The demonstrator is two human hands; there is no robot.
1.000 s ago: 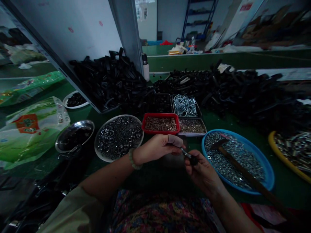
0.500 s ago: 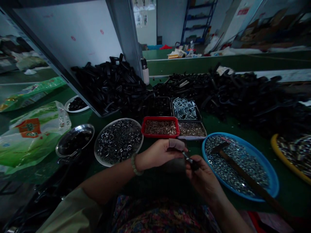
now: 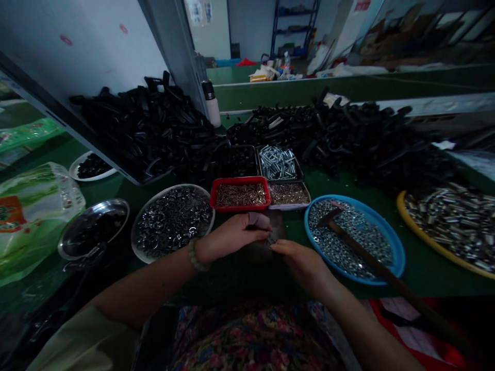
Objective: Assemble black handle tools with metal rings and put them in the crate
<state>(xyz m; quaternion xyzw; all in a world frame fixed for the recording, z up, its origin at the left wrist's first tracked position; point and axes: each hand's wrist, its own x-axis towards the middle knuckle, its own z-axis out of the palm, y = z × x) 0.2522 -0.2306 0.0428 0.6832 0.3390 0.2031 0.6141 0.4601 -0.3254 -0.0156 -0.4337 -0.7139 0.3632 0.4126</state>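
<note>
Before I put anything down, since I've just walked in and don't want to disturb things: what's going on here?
A person's left hand and right hand meet above a dark plate, fingertips together on a small metal part, too small to make out. Just beyond is a red tray of small metal pieces. To the right, a hammer lies across a blue tray, its handle over the rim.

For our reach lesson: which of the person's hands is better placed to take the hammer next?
Probably the right hand: it is nearer the hammer, which lies across the blue tray on that side. The left hand is farther, near the red tray.
</note>
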